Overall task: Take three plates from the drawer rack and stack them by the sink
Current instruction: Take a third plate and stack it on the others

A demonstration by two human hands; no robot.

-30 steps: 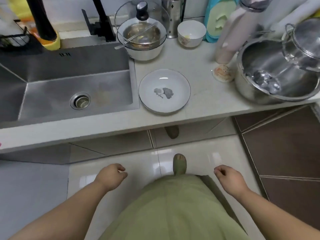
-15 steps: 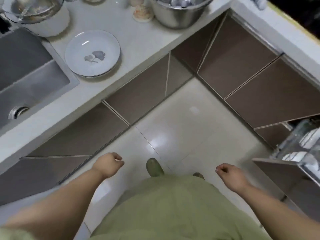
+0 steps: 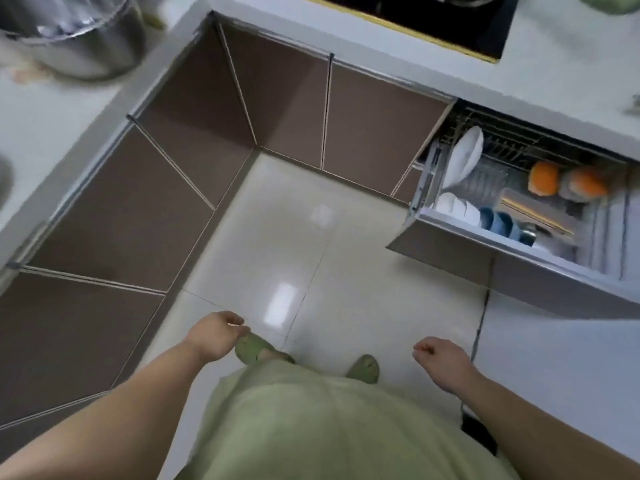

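Note:
The drawer rack (image 3: 446, 233) stands pulled out at the right, under the counter. A white plate (image 3: 462, 161) stands on edge in its wire slots, with white bowls (image 3: 457, 206) and blue bowls (image 3: 498, 221) in front of it. My left hand (image 3: 216, 336) hangs low over the floor with loosely curled fingers and holds nothing. My right hand (image 3: 440, 356) hangs the same way, empty, well short of the drawer. The sink and the plates beside it are out of view, apart from a sliver of sink (image 3: 5, 178) at the left edge.
A large steel pot (image 3: 79, 36) sits on the counter at the top left. A black cooktop (image 3: 433, 19) lies at the top. Orange bowls (image 3: 568, 181) and a cutlery tray (image 3: 533, 213) fill the drawer's right side. Brown cabinet doors (image 3: 270, 105) line the corner above the tiled floor (image 3: 311, 237).
The view has swung right from the sink and the stacked plates to the corner cabinets and the open drawer. Both hands stay low and empty.

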